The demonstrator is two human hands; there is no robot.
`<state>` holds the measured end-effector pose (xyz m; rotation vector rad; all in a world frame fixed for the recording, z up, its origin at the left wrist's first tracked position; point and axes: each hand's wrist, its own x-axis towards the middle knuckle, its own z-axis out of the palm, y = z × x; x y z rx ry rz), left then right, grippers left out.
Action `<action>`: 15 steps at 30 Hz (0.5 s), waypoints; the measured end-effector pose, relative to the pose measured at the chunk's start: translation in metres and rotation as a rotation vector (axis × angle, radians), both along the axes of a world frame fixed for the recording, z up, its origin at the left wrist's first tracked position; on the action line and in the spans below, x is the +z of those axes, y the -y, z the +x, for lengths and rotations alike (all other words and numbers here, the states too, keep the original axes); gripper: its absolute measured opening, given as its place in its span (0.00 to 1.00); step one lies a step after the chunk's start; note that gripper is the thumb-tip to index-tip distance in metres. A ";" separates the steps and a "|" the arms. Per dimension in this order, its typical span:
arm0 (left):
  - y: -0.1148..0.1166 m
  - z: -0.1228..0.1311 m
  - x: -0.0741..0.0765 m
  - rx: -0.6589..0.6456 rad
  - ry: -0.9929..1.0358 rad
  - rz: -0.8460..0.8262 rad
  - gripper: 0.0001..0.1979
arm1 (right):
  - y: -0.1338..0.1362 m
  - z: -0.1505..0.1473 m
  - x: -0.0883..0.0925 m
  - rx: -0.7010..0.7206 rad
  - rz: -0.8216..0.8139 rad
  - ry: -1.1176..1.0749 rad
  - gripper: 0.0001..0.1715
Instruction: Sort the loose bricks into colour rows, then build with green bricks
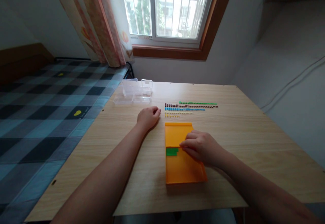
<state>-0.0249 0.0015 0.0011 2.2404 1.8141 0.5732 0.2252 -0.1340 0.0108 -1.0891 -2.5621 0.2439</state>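
An orange tray (186, 175) lies on the table in front of me, with a raised ridge across its middle. Small green pieces (172, 152) sit together just below that ridge, at the tray's left side. Over the right part of the tray, my right hand (201, 146) has its fingertips pinched at the ridge, close to the green pieces. Whatever is between those fingertips is too small or hidden to name. My left hand (149, 117) rests on the table up and left of the tray, fingers curled in, with nothing visible in it.
Beyond the tray, rows of tiny green (198, 103), dark brown (191, 106), blue (185, 109) and yellow pieces (172, 116) lie on the wooden table (248, 132). Clear plastic boxes (134, 92) stand at the back left. A bed with a checked cover (50, 115) adjoins the table's left side.
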 end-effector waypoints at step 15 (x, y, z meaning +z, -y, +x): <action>-0.001 0.000 0.000 0.002 -0.002 -0.001 0.19 | -0.003 -0.002 -0.003 -0.046 -0.010 -0.027 0.08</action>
